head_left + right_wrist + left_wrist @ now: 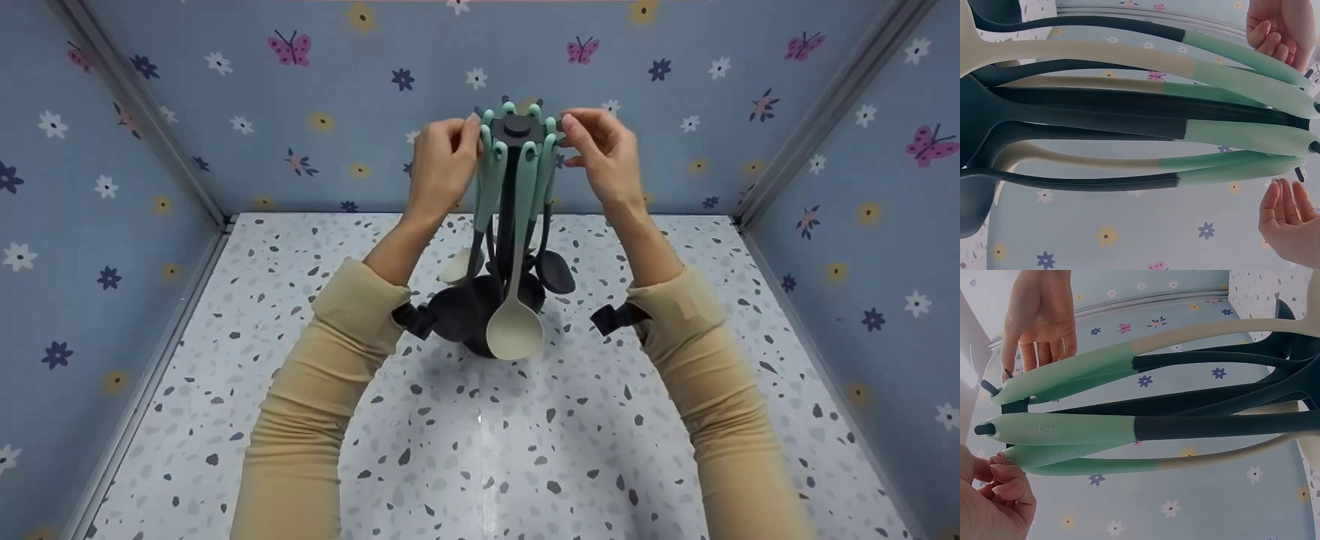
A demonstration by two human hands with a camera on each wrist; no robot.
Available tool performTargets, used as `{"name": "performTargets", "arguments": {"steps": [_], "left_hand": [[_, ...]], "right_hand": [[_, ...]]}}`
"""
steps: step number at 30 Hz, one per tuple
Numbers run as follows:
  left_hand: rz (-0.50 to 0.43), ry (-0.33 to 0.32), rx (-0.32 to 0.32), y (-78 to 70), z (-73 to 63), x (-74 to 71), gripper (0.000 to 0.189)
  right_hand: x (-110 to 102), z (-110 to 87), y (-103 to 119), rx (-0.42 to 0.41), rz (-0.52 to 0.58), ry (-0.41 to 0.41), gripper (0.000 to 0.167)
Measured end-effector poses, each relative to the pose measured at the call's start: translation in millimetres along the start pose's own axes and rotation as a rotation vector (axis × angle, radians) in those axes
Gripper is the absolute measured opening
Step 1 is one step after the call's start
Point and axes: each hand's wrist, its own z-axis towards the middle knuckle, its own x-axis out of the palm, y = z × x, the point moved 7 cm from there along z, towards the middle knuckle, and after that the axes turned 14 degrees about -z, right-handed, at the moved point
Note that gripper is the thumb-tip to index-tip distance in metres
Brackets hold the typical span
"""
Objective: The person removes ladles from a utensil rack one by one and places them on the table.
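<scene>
A utensil stand (pixel 515 129) with a dark round top holds several kitchen utensils by hooks, their mint-green handles hanging downward. Its front carries a cream ladle (pixel 515 330); a large dark utensil head (pixel 454 313) is beside it. My left hand (pixel 445 161) is at the top left of the stand, thumb and curled fingers pinching the end of a green handle (pixel 1044 453). Which head belongs to that handle cannot be told. On the other side, my right hand (pixel 609 159) has loosely bent fingers close to a dark hook (pixel 1300 174), with no utensil in its grasp.
Under the stand lies a white speckled tabletop (pixel 480 450). Blue flowered panels (pixel 420 45) rise at the back and both sides. A dark rounded utensil head (pixel 556 272) hangs at the stand's right, and a cream one (pixel 459 268) hangs at its left.
</scene>
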Motion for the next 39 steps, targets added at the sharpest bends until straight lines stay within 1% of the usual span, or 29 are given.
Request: {"name": "performTargets", "arguments": {"steps": [4,7,11,15,19,21,24,31,35,39], "left_hand": [[-0.041,-0.015,0.002,4.4,-3.4,-1.8,0.034],[-0.058,-0.027,0.028,6.7,-7.6,-4.5,0.034],[-0.046,-0.031,0.089,7.6,-16.4,-8.6,0.03],[-0.003,-0.034,0.16,8.7,-27.7,-12.0,0.025],[0.029,-0.052,0.243,10.2,-40.0,-14.5,0.024],[0.037,-0.061,0.266,13.1,-45.9,-14.9,0.023],[0.04,-0.075,0.289,20.3,-54.4,-14.8,0.022],[0.036,-0.085,0.306,48.1,-73.3,-11.6,0.024],[0.029,-0.09,0.299,64.2,-82.7,-11.4,0.027],[0.035,-0.078,0.276,80.5,-91.8,-10.3,0.031]], "right_hand": [[1,-2.6,0,-0.025,0.022,0.022,0.028],[3,-3.3,2,-0.082,0.018,0.054,0.034],[8,-3.2,4,-0.152,0.008,0.08,0.037],[10,-2.4,2,-0.157,0.03,0.071,0.033],[11,-2.0,1,-0.176,0.039,0.055,0.029],[11,-2.1,1,-0.188,0.035,0.05,0.027],[12,-1.9,1,-0.203,0.021,0.045,0.025],[13,-0.7,2,-0.243,0.0,0.054,0.023],[13,-0.5,1,-0.241,0.009,0.058,0.023],[13,-1.0,0,-0.246,0.023,0.056,0.023]]}}
